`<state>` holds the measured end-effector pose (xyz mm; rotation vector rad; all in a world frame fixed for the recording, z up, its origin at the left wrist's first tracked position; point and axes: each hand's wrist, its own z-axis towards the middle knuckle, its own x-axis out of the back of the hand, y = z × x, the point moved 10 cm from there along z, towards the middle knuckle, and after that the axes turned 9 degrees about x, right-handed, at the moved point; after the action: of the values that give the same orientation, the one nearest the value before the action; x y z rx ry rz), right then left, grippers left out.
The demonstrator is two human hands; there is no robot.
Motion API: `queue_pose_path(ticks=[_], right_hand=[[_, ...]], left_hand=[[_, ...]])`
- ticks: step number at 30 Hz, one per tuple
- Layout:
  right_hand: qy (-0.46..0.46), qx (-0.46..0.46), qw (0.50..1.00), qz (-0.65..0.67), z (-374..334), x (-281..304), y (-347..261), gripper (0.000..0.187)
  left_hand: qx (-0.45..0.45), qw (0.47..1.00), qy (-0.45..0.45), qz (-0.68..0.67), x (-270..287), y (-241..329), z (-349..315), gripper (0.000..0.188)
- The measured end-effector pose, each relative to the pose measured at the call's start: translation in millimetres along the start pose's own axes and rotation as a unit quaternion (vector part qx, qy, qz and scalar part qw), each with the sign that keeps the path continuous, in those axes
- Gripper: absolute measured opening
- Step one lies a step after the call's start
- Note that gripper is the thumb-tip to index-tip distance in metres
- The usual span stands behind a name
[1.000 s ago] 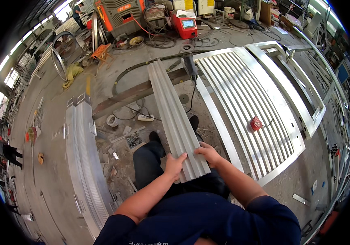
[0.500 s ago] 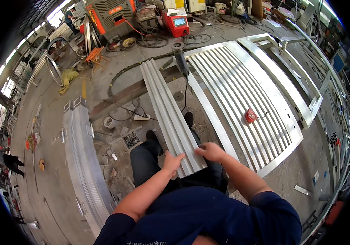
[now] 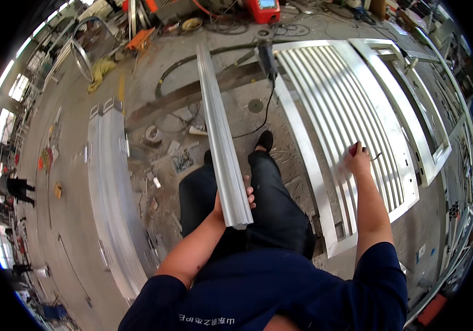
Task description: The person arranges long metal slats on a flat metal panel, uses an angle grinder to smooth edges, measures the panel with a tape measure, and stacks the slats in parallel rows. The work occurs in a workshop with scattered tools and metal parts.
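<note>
A long ribbed silver metal profile runs away from me, its near end above my lap and its narrow side turned up. My left hand grips it near that end, with the fingers curled round from beneath to its right side. Out to the right, my right hand is closed on a red tape measure at the slatted metal panel. My fingers partly hide the tape measure, and a dark strap trails from it. Whether it is lifted off the slats I cannot tell.
An angle grinder with a black cord lies beyond the panel's near left corner. Long silver profiles are stacked at left. A dark metal beam crosses ahead. A red machine stands at the back; another person is far left.
My right hand has left the profile and reached right to the tape measure. The profile, held by my left hand alone, has tipped onto its side. The view has shifted.
</note>
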<state>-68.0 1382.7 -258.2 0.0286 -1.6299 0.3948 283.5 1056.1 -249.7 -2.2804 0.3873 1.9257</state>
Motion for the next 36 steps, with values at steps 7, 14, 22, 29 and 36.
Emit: queue_pose_path(ticks=[7,14,22,29,36], right_hand=[[0.026,0.007,0.994,-0.106,4.4,4.5,-23.0,0.064],[0.088,-0.048,0.9,0.423,-35.4,33.7,-51.5,0.043],[-0.001,-0.011,0.844,0.536,-93.3,37.9,-140.7,0.045],[-0.286,0.019,0.731,0.619,-169.0,-2.9,-266.9,0.043],[-0.385,0.31,0.773,0.398,-257.7,32.3,-379.4,0.046]], left_hand=[[-0.073,0.99,0.094,0.076,16.9,14.2,-19.3,0.051],[-0.246,0.951,0.167,0.079,-4.9,77.1,-113.8,0.047],[-0.267,0.918,0.258,0.139,55.2,114.0,-173.2,0.04],[-0.176,0.802,0.493,0.289,82.8,122.3,-213.3,0.029],[-0.251,0.518,0.532,0.621,-52.4,111.1,-238.6,0.028]])
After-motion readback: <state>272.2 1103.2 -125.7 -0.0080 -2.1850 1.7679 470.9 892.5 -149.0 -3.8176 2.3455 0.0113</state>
